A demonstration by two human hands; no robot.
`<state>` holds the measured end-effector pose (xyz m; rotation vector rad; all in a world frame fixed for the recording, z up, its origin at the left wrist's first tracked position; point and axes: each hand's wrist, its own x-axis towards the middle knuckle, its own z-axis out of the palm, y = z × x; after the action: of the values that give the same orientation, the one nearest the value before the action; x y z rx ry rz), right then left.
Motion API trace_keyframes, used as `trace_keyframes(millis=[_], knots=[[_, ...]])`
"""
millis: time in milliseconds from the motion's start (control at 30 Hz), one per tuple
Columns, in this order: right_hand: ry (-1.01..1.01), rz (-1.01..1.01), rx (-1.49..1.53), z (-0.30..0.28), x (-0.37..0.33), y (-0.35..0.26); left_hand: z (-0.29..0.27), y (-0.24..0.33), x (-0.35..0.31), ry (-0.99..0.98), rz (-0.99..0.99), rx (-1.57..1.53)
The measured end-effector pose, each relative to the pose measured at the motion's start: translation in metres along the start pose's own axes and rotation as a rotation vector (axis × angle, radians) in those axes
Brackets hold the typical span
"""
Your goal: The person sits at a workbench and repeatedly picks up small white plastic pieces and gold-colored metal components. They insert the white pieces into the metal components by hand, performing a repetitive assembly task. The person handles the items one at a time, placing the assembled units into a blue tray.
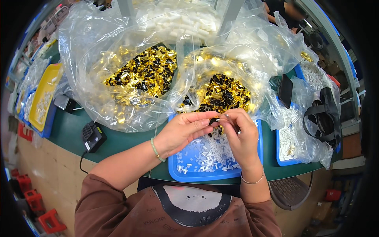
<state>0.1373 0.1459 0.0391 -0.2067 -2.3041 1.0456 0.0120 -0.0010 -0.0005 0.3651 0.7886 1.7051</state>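
My left hand and my right hand meet above a blue tray that holds several small white plastic pieces. Between the fingertips of both hands sits a small black and gold part. My left thumb and forefinger pinch it from the left, and my right fingers close on it from the right. Just behind the hands lies an open clear bag of gold and black parts. A second clear bag of the same gold and black parts lies further left.
Clear bags of white pieces are piled at the back. A black power adapter lies on the green table at left, beyond it a yellow tray. At right stand another blue tray, a dark phone and a black strap.
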Motion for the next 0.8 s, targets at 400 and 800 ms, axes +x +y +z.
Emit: trace_keyframes(millis=[400, 800], knots=[[0.042, 0.029, -0.077, 0.009, -0.001, -0.007, 0.005, -0.003, 0.001, -0.017, 0.015, -0.053], [0.098, -0.021, -0.160, 0.018, -0.003, -0.003, 0.004, -0.005, 0.002, -0.070, 0.060, -0.063]])
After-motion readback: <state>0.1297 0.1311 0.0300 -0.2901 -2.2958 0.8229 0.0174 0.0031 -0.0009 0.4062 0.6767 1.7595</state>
